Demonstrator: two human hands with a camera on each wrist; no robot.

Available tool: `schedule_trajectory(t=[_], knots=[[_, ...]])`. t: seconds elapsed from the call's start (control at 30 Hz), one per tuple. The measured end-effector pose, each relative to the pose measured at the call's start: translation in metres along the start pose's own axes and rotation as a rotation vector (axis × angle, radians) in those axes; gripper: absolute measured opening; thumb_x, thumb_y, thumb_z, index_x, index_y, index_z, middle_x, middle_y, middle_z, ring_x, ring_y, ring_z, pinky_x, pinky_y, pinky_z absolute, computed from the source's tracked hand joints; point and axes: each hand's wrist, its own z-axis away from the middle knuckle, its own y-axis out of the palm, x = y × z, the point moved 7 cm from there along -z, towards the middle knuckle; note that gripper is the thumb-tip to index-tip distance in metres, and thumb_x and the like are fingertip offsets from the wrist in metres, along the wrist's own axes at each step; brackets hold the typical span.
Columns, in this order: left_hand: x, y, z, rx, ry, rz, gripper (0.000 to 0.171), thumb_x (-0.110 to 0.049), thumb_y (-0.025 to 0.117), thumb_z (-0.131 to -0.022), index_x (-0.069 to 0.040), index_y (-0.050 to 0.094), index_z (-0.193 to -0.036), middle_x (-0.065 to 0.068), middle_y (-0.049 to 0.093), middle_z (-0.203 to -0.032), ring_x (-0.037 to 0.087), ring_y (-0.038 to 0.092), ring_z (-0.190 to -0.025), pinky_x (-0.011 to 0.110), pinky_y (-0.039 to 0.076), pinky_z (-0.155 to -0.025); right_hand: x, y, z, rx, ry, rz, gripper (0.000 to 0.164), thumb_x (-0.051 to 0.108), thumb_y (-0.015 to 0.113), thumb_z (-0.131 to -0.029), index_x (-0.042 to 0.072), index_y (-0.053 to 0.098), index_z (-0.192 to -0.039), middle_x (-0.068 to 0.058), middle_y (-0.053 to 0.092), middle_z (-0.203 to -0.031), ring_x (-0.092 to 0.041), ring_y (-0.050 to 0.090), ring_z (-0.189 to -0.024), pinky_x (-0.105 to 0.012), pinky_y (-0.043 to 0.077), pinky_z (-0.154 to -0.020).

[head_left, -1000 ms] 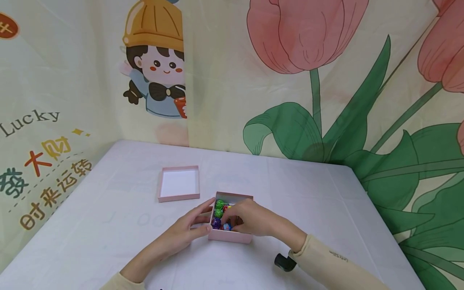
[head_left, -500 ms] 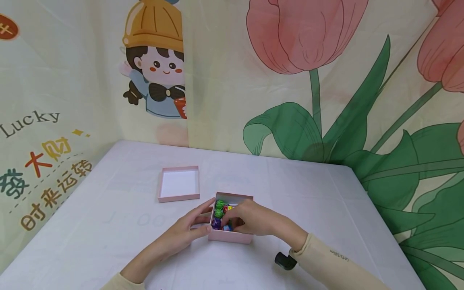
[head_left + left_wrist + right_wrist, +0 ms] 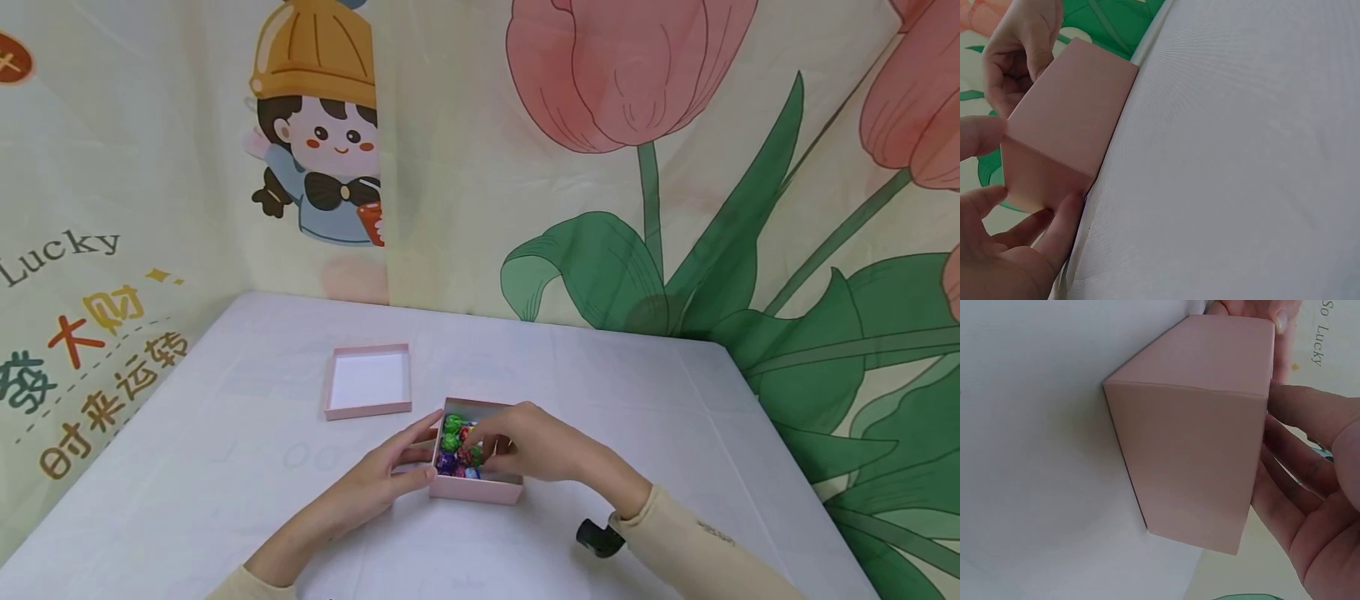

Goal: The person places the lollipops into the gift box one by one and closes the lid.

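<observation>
An uncovered pink box (image 3: 476, 490) sits on the white table, holding several small shiny candies (image 3: 452, 442) wrapped in green, purple, red and blue. My left hand (image 3: 390, 468) rests against the box's left side. In the left wrist view, the fingers of that left hand (image 3: 1010, 250) lie along the side wall, with the thumb at the top corner. My right hand (image 3: 528, 446) reaches over the right wall, its bent fingers down among the candies. Its fingertips are partly hidden, and I cannot tell whether they pinch a candy. The right wrist view shows the right hand (image 3: 1310, 481) at the box rim.
A pink box lid (image 3: 369, 382) with a white inside lies upturned behind and left of the box. Near the right sleeve is a black object (image 3: 600, 538) at the wrist. A printed backdrop (image 3: 450, 167) with tulips and a cartoon figure stands behind the white table (image 3: 637, 400).
My right hand has lifted slightly and shifted right within the box, uncovering more red and green candies. The left hand and the lid stay in place.
</observation>
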Motion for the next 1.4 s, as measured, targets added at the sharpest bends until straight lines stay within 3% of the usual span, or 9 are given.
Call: schedule_trajectory(t=[0.2, 0.37, 0.57, 0.8, 0.9, 1.03, 1.23, 1.4], knots=[[-0.007, -0.003, -0.002, 0.01, 0.004, -0.048, 0.074, -0.026, 0.065, -0.107, -0.024, 0.026, -0.17, 0.023, 0.038, -0.166, 0.04, 0.055, -0.141, 0.06, 0.041, -0.116, -0.003, -0.02, 0.004, -0.136, -0.027, 0.023, 0.029, 0.009, 0.08, -0.096, 0.007, 0.076, -0.125, -0.005, 0.077, -0.108, -0.011, 0.069, -0.087, -0.022, 0.059, -0.078], [-0.016, -0.018, -0.002, -0.036, -0.017, -0.153, 0.072, -0.031, 0.066, -0.107, -0.024, 0.031, -0.169, 0.02, 0.044, -0.163, 0.037, 0.059, -0.136, 0.056, 0.047, -0.112, -0.001, -0.034, 0.001, -0.226, -0.03, 0.004, 0.03, 0.008, 0.081, -0.095, 0.006, 0.076, -0.124, -0.006, 0.076, -0.107, -0.015, 0.069, -0.088, -0.029, 0.061, -0.08], [-0.035, -0.053, -0.004, -0.093, 0.005, -0.263, 0.073, -0.037, 0.069, -0.105, -0.022, 0.034, -0.167, 0.021, 0.049, -0.16, 0.034, 0.061, -0.134, 0.048, 0.053, -0.107, -0.004, -0.045, -0.004, -0.274, 0.001, -0.032, 0.034, 0.01, 0.079, -0.097, 0.006, 0.073, -0.13, -0.008, 0.074, -0.121, -0.022, 0.071, -0.101, -0.04, 0.061, -0.089], [-0.05, -0.102, -0.005, -0.193, -0.001, -0.416, 0.078, -0.042, 0.073, -0.101, -0.024, 0.035, -0.167, 0.019, 0.049, -0.159, 0.041, 0.059, -0.134, 0.051, 0.06, -0.095, -0.01, -0.051, -0.021, -0.297, 0.042, -0.038, 0.044, 0.017, 0.079, -0.097, 0.009, 0.067, -0.138, -0.007, 0.071, -0.125, -0.022, 0.07, -0.109, -0.043, 0.058, -0.096], [-0.052, -0.12, -0.005, -0.207, 0.006, -0.469, 0.08, -0.041, 0.074, -0.101, -0.02, 0.034, -0.167, 0.02, 0.05, -0.158, 0.042, 0.058, -0.134, 0.052, 0.059, -0.097, -0.012, -0.05, -0.034, -0.286, 0.051, -0.064, 0.049, 0.021, 0.079, -0.098, 0.009, 0.064, -0.142, -0.008, 0.07, -0.129, -0.024, 0.07, -0.111, -0.043, 0.058, -0.099], [-0.047, -0.143, -0.005, -0.214, -0.009, -0.514, 0.082, -0.041, 0.075, -0.1, -0.02, 0.033, -0.168, 0.019, 0.051, -0.158, 0.04, 0.056, -0.135, 0.054, 0.057, -0.099, -0.017, -0.045, -0.054, -0.255, 0.063, -0.143, 0.057, 0.026, 0.078, -0.098, 0.01, 0.059, -0.148, -0.011, 0.067, -0.135, -0.029, 0.07, -0.117, -0.041, 0.057, -0.101], [-0.029, -0.171, -0.005, -0.21, -0.058, -0.547, 0.087, -0.046, 0.076, -0.099, -0.019, 0.031, -0.168, 0.02, 0.048, -0.16, 0.041, 0.053, -0.138, 0.051, 0.057, -0.094, -0.03, -0.036, -0.076, -0.206, 0.141, -0.238, 0.069, 0.033, 0.079, -0.097, 0.017, 0.049, -0.158, -0.007, 0.063, -0.143, -0.015, 0.069, -0.114, -0.027, 0.056, -0.095], [-0.009, -0.186, -0.003, -0.201, -0.113, -0.557, 0.091, -0.048, 0.075, -0.099, -0.017, 0.027, -0.169, 0.022, 0.043, -0.163, 0.045, 0.051, -0.139, 0.058, 0.055, -0.096, -0.039, -0.028, -0.09, -0.151, 0.197, -0.353, 0.076, 0.034, 0.081, -0.097, 0.021, 0.044, -0.162, -0.01, 0.058, -0.15, -0.011, 0.069, -0.114, -0.027, 0.056, -0.092]])
